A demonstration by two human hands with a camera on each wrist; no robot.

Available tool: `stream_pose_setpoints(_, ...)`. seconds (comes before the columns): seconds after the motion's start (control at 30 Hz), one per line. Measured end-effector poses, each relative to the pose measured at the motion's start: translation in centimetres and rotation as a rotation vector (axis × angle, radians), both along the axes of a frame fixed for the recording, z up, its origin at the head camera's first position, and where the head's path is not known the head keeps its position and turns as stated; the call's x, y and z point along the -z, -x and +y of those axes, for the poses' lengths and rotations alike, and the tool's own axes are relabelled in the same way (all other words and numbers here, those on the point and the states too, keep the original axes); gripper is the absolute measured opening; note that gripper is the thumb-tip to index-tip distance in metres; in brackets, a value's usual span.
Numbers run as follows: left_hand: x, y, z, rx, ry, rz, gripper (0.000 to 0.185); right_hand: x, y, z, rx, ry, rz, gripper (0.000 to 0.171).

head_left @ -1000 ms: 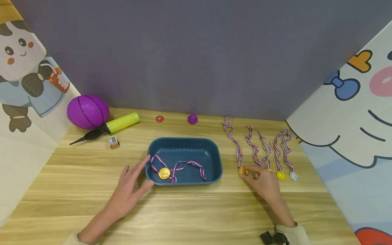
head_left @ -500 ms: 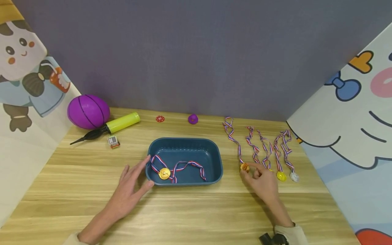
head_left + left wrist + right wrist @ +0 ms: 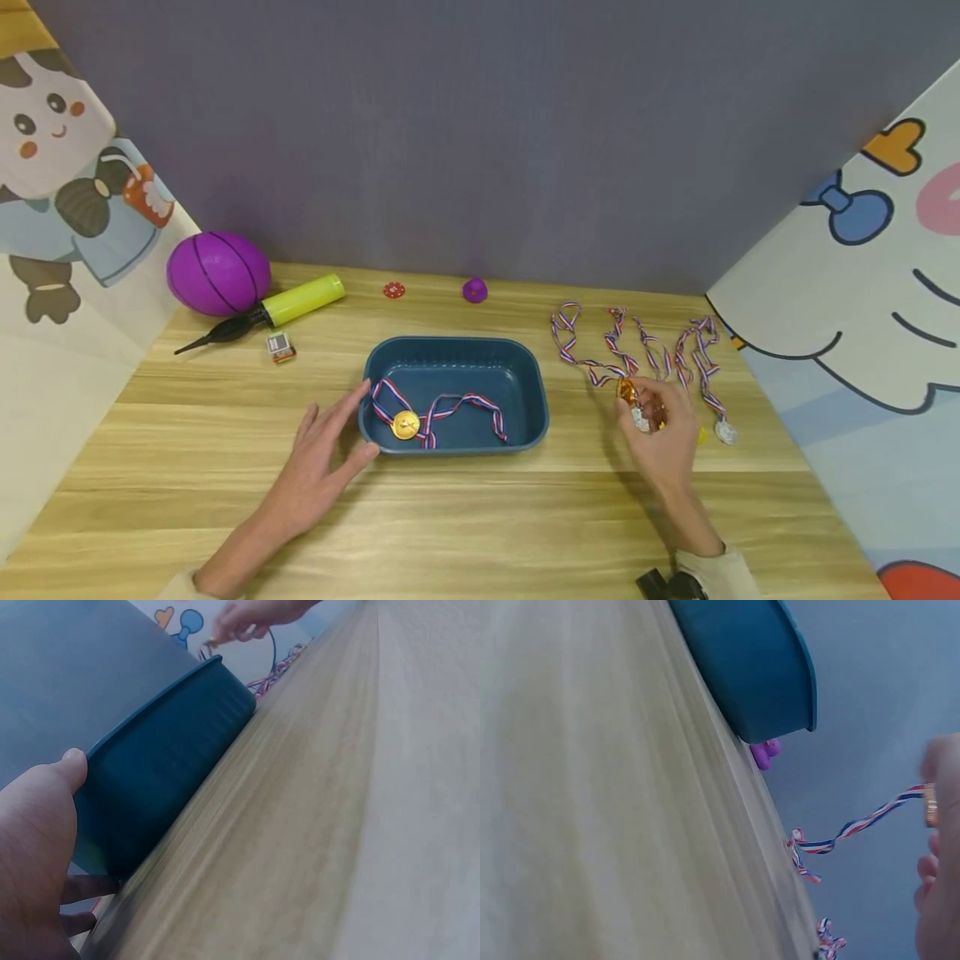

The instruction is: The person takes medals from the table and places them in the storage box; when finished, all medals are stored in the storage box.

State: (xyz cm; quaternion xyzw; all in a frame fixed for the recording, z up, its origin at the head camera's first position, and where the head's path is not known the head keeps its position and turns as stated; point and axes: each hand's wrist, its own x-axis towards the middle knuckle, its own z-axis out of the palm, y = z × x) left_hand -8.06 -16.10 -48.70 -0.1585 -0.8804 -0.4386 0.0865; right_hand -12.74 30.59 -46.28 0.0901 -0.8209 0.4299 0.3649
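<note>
My right hand [image 3: 663,442] pinches a bronze-coloured medal [image 3: 626,389] above the table, right of the blue plastic bin [image 3: 545,408]. Its striped ribbon [image 3: 566,342] trails back onto the tabletop; in the right wrist view the ribbon [image 3: 862,823] slants up to the fingers. Under that hand a silver medal [image 3: 640,419] partly shows. My left hand [image 3: 311,471] rests with spread, fairly straight fingers at the bin's left end; its thumb [image 3: 73,761] touches the rim. Inside the bin lies a gold medal [image 3: 406,425] with its ribbon [image 3: 480,398].
Several more ribbons lie right of the bin, with a silver medal [image 3: 725,432] and a half-hidden yellow one [image 3: 702,435]. Along the back are a purple ball [image 3: 217,273], a yellow-green pump [image 3: 303,300], a red chip [image 3: 393,290] and a small purple object [image 3: 475,290].
My right hand has lifted the bronze-coloured medal off the table and moved slightly back and right, drawing its ribbon along. A silver medal has come into view beneath it. My left hand stays put.
</note>
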Motion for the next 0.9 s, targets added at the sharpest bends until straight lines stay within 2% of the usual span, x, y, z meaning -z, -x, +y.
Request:
stream_pose_setpoints(0.13, 0.0, 0.0, 0.0, 0.002, -0.001, 0.005, 0.08, -0.7, -0.2, -0.5, -0.045, 0.114, 0.026, 0.031)
stream_pose_setpoints(0.23, 0.1, 0.0, 0.0, 0.002, -0.003, 0.003, 0.08, -1.1, -0.4, -1.0, -0.135, 0.229, 0.013, 0.022)
stream_pose_setpoints(0.33, 0.1, 0.0, 0.0, 0.0, -0.005, -0.003, 0.079, -1.3, -0.4, -1.4, -0.243, 0.337, -0.001, 0.018)
stream_pose_setpoints(0.4, 0.1, 0.0, 0.0, -0.001, -0.007, -0.006, 0.079, -1.4, -0.2, -1.5, -0.346, 0.406, -0.018, 0.016)
stream_pose_setpoints(0.6, 0.1, 0.0, 0.0, 0.0, -0.01, -0.008, 0.079, -1.0, 1.0, -1.8, -0.586, 0.619, -0.053, 0.015)
stream_pose_setpoints(0.7, 0.1, -0.1, 0.0, 0.0, -0.01, -0.008, 0.08, -1.0, 1.6, -2.0, -0.63, 0.685, -0.049, 0.018)
stream_pose_setpoints(0.9, 0.0, -0.1, 0.0, 0.001, -0.009, -0.008, 0.08, -1.3, 1.7, -2.5, -0.625, 0.77, -0.112, 0.016)
